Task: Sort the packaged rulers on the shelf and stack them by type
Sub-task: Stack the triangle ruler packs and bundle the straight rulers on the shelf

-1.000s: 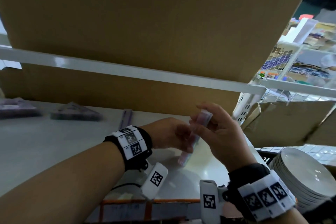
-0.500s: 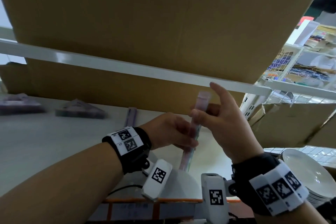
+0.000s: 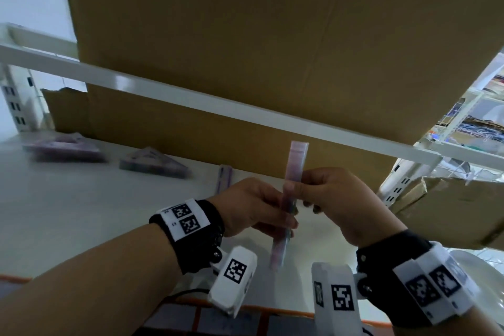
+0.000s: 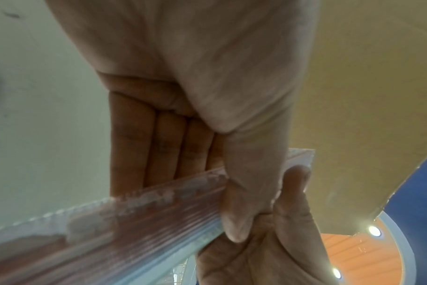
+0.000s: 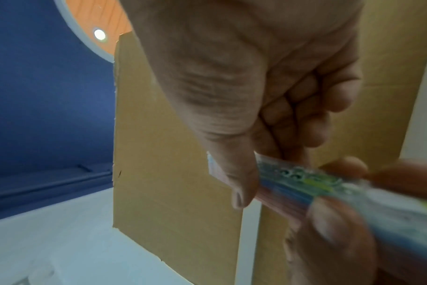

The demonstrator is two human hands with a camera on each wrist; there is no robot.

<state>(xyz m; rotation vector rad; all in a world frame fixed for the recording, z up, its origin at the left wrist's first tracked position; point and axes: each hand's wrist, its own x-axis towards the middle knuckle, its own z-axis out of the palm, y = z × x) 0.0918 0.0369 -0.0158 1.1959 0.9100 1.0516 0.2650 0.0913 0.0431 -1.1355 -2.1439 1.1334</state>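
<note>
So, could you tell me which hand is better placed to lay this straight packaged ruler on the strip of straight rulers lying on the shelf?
Left, probably: the left hand grips the clear-sleeved straight ruler and is nearer the purple strip than the right hand.

Your head camera looks forward and slightly down from above both forearms, at middling range; the left hand [image 3: 253, 204] and right hand [image 3: 341, 199] meet at lower centre of the frame, with the shelf [image 3: 68, 213] at left. Your left wrist camera sits very close beneath the palm [image 4: 207, 77], facing along the fingers and upward. Your right wrist camera looks likewise, very close, past its thumb [image 5: 232, 164]. All three views share the ruler pack [image 3: 291, 188] and the cardboard box [image 3: 272, 35] behind it.
</note>
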